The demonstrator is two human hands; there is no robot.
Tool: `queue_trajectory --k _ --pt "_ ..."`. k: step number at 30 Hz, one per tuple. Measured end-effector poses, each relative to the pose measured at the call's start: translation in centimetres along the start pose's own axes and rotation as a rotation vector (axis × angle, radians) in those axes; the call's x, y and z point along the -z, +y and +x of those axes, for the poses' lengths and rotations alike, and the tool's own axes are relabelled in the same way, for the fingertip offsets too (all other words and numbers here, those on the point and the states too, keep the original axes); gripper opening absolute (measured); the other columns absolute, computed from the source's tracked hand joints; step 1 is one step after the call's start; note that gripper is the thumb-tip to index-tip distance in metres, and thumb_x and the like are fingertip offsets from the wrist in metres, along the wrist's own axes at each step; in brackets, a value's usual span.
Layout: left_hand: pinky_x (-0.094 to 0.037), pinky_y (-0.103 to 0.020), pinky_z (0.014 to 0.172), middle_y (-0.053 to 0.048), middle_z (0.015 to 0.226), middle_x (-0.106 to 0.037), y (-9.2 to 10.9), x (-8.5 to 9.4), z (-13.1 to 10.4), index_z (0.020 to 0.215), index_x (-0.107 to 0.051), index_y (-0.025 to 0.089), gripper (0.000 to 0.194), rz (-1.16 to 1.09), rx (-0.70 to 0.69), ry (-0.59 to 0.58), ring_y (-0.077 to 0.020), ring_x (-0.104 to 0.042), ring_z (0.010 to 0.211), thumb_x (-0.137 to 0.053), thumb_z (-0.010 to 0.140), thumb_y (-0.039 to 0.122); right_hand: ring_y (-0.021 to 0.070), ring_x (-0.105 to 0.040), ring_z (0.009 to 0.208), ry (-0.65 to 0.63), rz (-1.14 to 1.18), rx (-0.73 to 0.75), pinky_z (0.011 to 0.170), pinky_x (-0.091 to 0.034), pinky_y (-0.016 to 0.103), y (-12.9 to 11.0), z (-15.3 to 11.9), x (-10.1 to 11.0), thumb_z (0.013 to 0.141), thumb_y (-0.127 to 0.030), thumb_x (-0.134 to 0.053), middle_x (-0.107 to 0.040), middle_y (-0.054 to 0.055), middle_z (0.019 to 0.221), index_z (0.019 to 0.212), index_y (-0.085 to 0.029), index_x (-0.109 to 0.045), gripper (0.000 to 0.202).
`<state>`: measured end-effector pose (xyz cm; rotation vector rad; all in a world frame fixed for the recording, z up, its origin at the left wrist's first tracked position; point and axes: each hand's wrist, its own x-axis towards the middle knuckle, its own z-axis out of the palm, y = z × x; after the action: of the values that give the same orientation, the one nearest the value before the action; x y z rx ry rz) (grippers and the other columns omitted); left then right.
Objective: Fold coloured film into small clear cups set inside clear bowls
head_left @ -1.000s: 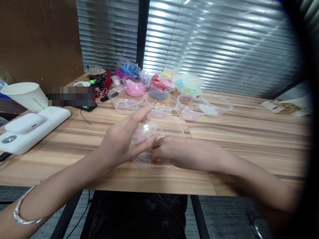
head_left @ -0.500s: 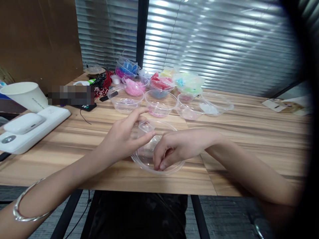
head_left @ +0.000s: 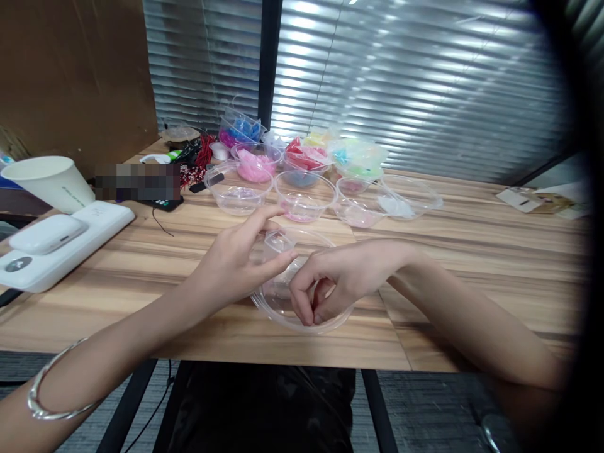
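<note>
A clear round plastic bowl point(head_left: 334, 326) stands on the table in front of me, near the edge. My left hand point(head_left: 238, 258) is at its far left side, thumb and fingers curved around a small clear plastic bag point(head_left: 279, 242) whose upper end looks spread open. The bag hangs over the bowl, and its lower part is hard to make out through the clear plastic. My right hand point(head_left: 333, 286) reaches down into the near side of the bowl with thumb and fingertips pinched together. Whatever sits between those fingertips is too small to see.
Beyond the bowl stands a row of clear tubs point(head_left: 306, 198) with pinkish contents; behind them are tubs with pink point(head_left: 255, 167), red and blue packets. A white power bank point(head_left: 101, 220), a paper cup point(head_left: 51, 179) and a black phone lie left. Cardboard pieces point(head_left: 533, 198) lie far right.
My right hand has shifted slightly right within the bowl, its fingertips still pinched. My left hand and the bag, along with the bowl, have moved only a little.
</note>
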<state>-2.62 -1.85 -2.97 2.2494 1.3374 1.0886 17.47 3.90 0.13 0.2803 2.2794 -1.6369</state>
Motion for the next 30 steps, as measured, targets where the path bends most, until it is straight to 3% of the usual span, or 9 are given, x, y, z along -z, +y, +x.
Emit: queue_trajectory --k 7,14,20,23,26,30 --pt "-0.054 -0.032 0.086 -0.004 0.108 -0.068 0.0 0.0 -0.1 0.128 -0.047 0.024 0.050 -0.007 -0.017 0.005 -0.0195 -0.067 0.101 -0.066 0.083 0.035 0.0076 -0.058 0.073 0.004 0.018 -0.012 0.062 -0.045 0.015 -0.4 -0.1 0.0 0.085 -0.011 -0.059 -0.061 0.000 0.083 0.089 -0.012 -0.063 0.006" --pt "-0.051 -0.033 0.095 -0.005 0.117 -0.065 -0.4 0.0 0.0 0.124 -0.050 0.023 0.046 -0.253 0.016 -0.008 -0.0191 -0.064 0.107 -0.068 0.083 0.033 0.0080 -0.059 0.074 0.048 0.208 0.055 0.066 -0.049 0.018 -0.5 -0.3 0.1 0.080 -0.014 -0.067 -0.061 0.001 0.083 0.085 -0.012 -0.062 0.007" --pt "-0.049 -0.035 0.097 -0.007 0.124 -0.062 -0.4 0.3 0.0 0.124 -0.050 0.023 0.047 -0.245 0.005 -0.020 -0.0206 -0.062 0.112 -0.068 0.082 0.035 0.0102 -0.062 0.085 0.274 0.235 0.263 0.076 -0.052 0.023 -1.5 -1.6 0.8 0.080 -0.008 -0.069 -0.064 0.002 0.087 0.084 -0.012 -0.062 0.009" --pt "-0.048 -0.036 0.098 -0.006 0.125 -0.062 -0.3 0.4 0.1 0.127 -0.049 0.025 0.056 -0.206 0.019 -0.040 -0.0219 -0.061 0.114 -0.073 0.078 0.037 0.0113 -0.063 0.087 0.519 0.165 0.416 0.078 -0.052 0.024 -1.6 -2.0 1.4 0.080 -0.008 -0.070 -0.064 0.001 0.088 0.086 -0.013 -0.064 0.011" --pt "-0.048 -0.036 0.099 -0.005 0.125 -0.062 -0.2 0.4 0.1 0.130 -0.046 0.026 0.063 -0.202 0.013 -0.072 -0.0215 -0.060 0.114 -0.076 0.075 0.036 0.0115 -0.063 0.086 0.772 0.050 0.476 0.080 -0.053 0.025 -1.6 -1.9 1.7 0.080 -0.010 -0.071 -0.064 0.001 0.090 0.089 -0.014 -0.065 0.011" --pt "-0.048 -0.037 0.100 -0.005 0.130 -0.060 -0.3 0.4 0.1 0.130 -0.046 0.026 0.064 -0.225 -0.003 -0.070 -0.0228 -0.059 0.118 -0.076 0.075 0.035 0.0139 -0.065 0.091 0.810 -0.058 0.431 0.084 -0.054 0.028 -1.9 -1.6 1.2 0.082 -0.013 -0.069 -0.066 0.003 0.094 0.093 -0.015 -0.067 0.011"
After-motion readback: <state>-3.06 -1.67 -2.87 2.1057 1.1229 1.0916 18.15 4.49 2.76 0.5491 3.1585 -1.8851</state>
